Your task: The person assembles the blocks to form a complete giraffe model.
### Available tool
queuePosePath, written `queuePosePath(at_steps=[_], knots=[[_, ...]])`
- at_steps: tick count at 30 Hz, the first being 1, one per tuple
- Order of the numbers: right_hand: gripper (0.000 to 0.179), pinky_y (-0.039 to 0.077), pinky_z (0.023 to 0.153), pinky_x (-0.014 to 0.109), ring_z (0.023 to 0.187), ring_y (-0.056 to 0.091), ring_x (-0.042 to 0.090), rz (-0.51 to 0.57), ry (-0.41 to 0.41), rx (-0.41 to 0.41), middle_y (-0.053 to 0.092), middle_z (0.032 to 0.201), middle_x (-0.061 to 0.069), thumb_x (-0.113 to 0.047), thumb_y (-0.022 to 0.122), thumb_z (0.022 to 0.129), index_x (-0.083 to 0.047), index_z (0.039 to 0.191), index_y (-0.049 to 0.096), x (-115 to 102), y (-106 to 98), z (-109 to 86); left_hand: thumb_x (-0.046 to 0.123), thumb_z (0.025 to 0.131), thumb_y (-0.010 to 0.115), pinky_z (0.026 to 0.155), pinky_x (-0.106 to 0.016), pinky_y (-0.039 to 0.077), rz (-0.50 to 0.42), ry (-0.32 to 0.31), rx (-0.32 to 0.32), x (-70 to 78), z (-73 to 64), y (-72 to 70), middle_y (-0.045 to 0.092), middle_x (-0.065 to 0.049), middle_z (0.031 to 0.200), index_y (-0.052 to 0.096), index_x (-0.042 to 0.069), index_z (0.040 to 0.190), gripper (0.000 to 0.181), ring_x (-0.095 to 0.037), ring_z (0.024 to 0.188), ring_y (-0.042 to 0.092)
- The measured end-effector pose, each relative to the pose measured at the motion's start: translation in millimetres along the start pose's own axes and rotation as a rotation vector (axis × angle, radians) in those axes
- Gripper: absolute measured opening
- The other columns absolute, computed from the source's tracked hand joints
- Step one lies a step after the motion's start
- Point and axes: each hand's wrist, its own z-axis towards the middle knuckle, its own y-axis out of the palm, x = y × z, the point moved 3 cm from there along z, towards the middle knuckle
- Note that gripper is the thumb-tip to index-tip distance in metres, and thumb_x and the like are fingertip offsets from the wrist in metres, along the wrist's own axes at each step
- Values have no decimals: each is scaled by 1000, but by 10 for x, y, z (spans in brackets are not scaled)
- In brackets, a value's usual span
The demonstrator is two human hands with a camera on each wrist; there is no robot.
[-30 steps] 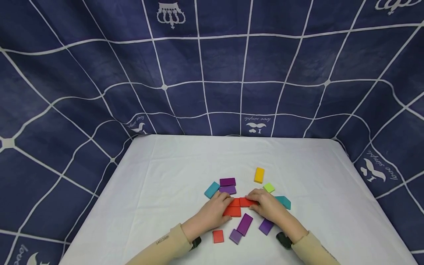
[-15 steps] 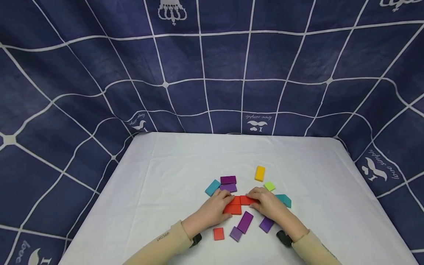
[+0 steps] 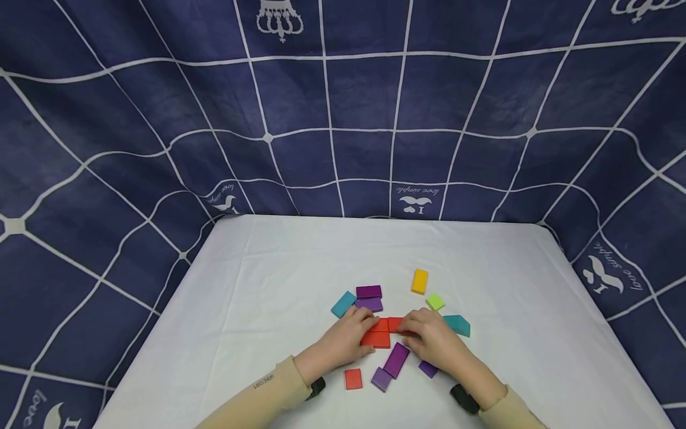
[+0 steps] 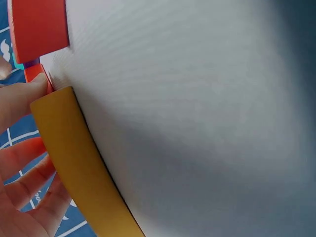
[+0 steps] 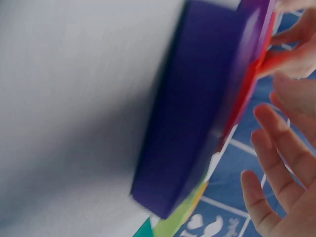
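Done: at least three red blocks [image 3: 376,340] lie flat, edge to edge, on the white cloth [image 3: 300,250]. The left hand [image 3: 341,339] clasps them between thumb and fingers; its palm hides how a mustard block [image 4: 79,163] joins.

The right hand [image 3: 433,338] has fingers apart beside them, apparently gripping nothing.

Outstanding, in my judgement: purple block [image 3: 396,360], red square [image 3: 353,379], lime block [image 3: 435,301], lying loose.

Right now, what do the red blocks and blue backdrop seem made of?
Red blocks: painted wood or plastic, smooth, fairly matte; even colour and no visible grain leave it open. Blue backdrop: likely fabric, matte; its pale lines bend with folds.
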Motion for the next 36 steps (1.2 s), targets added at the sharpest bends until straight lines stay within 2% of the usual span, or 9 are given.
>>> queuePosePath(at_steps=[2, 5, 9, 19, 25, 31, 36], knots=[[20, 53, 85, 35, 95, 59, 9, 6, -61, -20, 68, 98, -12, -13, 81, 79, -19, 97, 76, -71, 10, -63, 34, 85, 77, 96, -23, 50, 0, 3, 1, 7, -3, 3, 58, -3, 126, 62, 8, 132, 55, -17, 112, 50], [25, 53, 88, 35, 99, 58, 9, 31, -136, -78, 67, 103, -13, -10, 79, 79, -20, 102, 76, -164, 53, -145, 34, 85, 77, 95, -23, 51, 9, 9, 4, 9, -8, 13, 59, -3, 125, 63, 8, 131, 55, -17, 111, 50], [33, 53, 90, 35, 103, 57, 11, 31, -165, -122, 66, 109, -12, -6, 77, 78, -20, 107, 75, -225, 94, -195, 34, 85, 78, 94, -23, 51, 22, 20, 13, -1, -13, 25, 59, -2, 124, 64, 8, 130, 54, -17, 110, 51], [24, 52, 84, 30, 95, 52, 7, -1, -135, -117, 62, 98, -13, -14, 84, 75, -20, 98, 76, -213, 92, -209, 34, 85, 77, 95, -23, 50, 12, 12, -3, -12, 16, 18, 58, -2, 124, 63, 8, 130, 54, -17, 111, 50], [21, 53, 78, 24, 87, 51, 3, 10, -76, -122, 59, 91, -14, -19, 85, 75, -17, 93, 74, -179, 73, -231, 34, 85, 77, 94, -23, 50, 6, 14, -5, 3, -1, 7, 59, -3, 124, 64, 8, 130, 53, -17, 110, 50], [23, 55, 78, 26, 87, 54, 6, -53, -12, -68, 62, 92, -10, -19, 86, 74, -15, 92, 74, -111, 33, -198, 34, 85, 77, 95, -23, 51, 2, 7, -4, -7, 1, 13, 58, -3, 125, 64, 9, 130, 53, -18, 112, 50], [24, 55, 78, 27, 86, 54, 7, -90, 7, -53, 63, 91, -10, -20, 87, 73, -16, 91, 73, -74, 33, -168, 34, 85, 77, 94, -22, 50, 5, 6, 3, -15, 10, 20, 58, -3, 125, 63, 8, 130, 54, -18, 111, 49]])
